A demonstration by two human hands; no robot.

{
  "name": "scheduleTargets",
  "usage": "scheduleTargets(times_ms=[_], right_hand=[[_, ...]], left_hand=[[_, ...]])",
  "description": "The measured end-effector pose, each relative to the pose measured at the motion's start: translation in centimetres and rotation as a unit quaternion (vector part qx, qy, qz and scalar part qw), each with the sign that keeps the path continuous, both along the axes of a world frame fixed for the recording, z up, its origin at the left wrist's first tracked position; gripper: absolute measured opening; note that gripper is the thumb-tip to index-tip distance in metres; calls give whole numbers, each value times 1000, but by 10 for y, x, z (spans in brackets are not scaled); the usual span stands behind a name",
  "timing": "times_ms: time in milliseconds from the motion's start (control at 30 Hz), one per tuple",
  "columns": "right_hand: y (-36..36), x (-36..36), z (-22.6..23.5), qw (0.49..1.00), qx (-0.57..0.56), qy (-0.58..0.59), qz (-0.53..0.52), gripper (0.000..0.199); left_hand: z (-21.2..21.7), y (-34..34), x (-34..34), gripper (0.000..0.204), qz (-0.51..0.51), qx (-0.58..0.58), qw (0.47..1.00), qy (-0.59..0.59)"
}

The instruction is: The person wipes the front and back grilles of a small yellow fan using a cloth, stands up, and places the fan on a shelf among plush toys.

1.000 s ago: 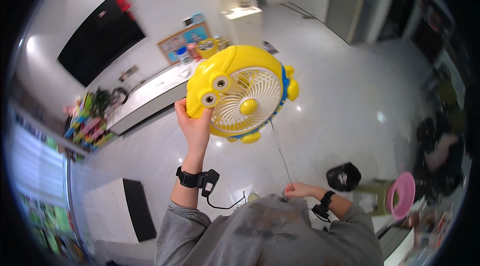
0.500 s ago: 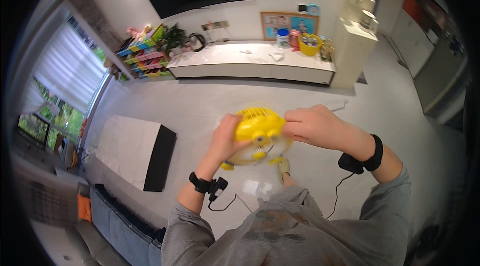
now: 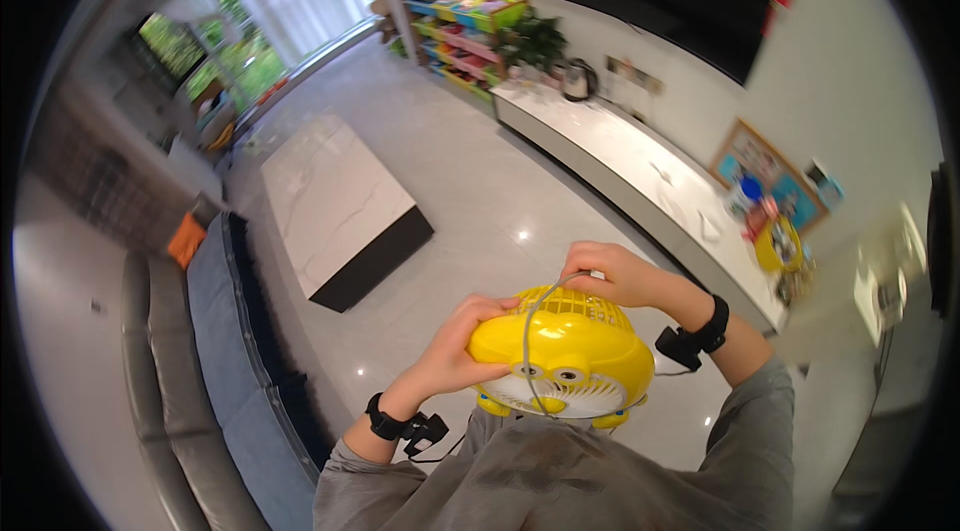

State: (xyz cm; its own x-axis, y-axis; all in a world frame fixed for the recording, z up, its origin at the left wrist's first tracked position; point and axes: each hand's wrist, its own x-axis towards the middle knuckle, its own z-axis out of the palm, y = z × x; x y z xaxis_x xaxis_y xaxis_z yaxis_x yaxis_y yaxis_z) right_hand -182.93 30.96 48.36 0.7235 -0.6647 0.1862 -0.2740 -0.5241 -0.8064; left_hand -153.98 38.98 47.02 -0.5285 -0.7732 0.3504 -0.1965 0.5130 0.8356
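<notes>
Lower centre of frame: small yellow fan held close to chest. Left hand cups its left side, fingers wrapped on. Right hand grips the top back w/ grey cord looped over front; cord only partly wound.

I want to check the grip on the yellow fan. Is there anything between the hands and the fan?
Nothing visible does. The left hand lies directly on the side of the yellow fan. The right hand rests on its top rear and pinches the grey cord, which runs over the fan's front.
</notes>
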Motion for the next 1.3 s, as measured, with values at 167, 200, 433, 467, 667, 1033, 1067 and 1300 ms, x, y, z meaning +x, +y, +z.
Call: scheduleTargets(times_ms=[167, 200, 433, 467, 667, 1033, 1067, 1300], right_hand=[[-122, 21, -39, 996, 42, 82, 7, 15], [-142, 29, -47, 996, 64, 64, 11, 16], [-299, 90, -64, 987, 160, -11, 1, 22], [-317, 99, -71, 983, 178, -35, 5, 22], [-419, 119, -183, 892, 450, -30, 30, 15], [-772, 226, -129, 988, 145, -54, 15, 74], [-802, 237, -128, 990, 126, -62, 20, 79], [-990, 342, -149, 991, 11, -130, 27, 85]], left_hand=[[9, -82, 61, 57, 129, -49, 990, 33], [11, -100, 77, 56, 150, -61, 986, 35], [26, -269, 152, 54, 257, -78, 961, 71], [28, -291, 163, 54, 279, -67, 956, 60], [22, -434, 201, 49, 363, 60, 904, 220], [57, -725, 242, 46, 452, -135, 871, 136], [66, -746, 251, 46, 455, -138, 871, 126], [129, -873, 333, 43, 492, -179, 845, 108]])
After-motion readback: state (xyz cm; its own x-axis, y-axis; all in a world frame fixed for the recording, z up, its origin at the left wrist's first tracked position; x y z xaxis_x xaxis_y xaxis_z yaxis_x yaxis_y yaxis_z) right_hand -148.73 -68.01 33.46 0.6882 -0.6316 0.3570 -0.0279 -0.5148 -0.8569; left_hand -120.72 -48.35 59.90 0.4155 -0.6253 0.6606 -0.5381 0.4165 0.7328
